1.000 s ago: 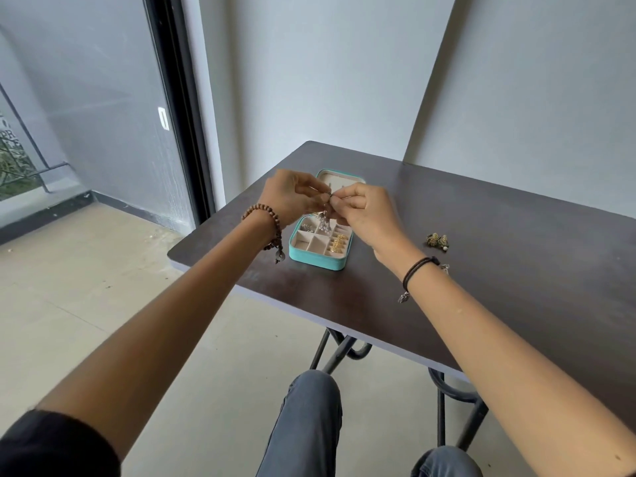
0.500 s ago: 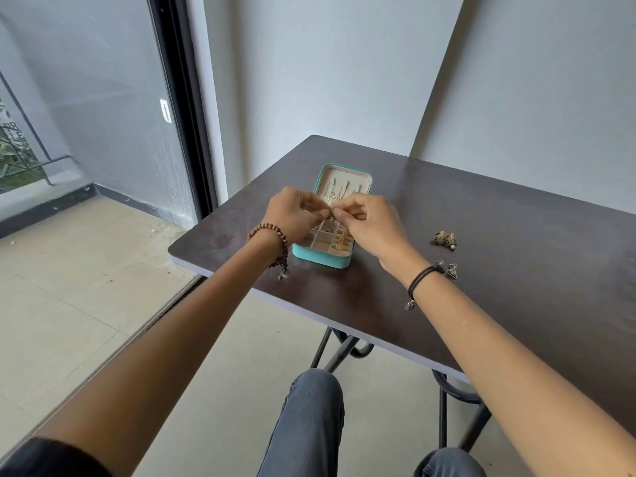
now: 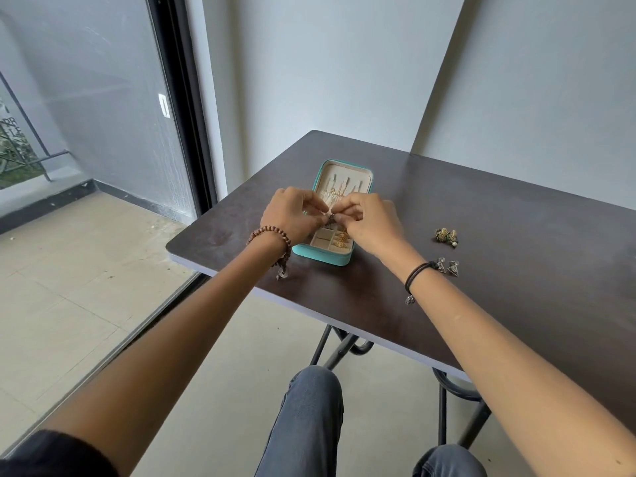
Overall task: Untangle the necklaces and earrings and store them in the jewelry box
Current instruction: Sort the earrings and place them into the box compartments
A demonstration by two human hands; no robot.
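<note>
Tangled jewelry (image 3: 331, 220) — a tiny, light, snag-prone piece — hangs just above the open jewelry box (image 3: 321, 254), pinched between the fingertips of the left hand (image 3: 292, 215) and right hand (image 3: 370, 223), and is probably best worked gently by its links.

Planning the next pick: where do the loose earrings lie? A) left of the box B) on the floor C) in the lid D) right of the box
D: gold earrings and silver earrings lie on the table, right of the box.
</note>
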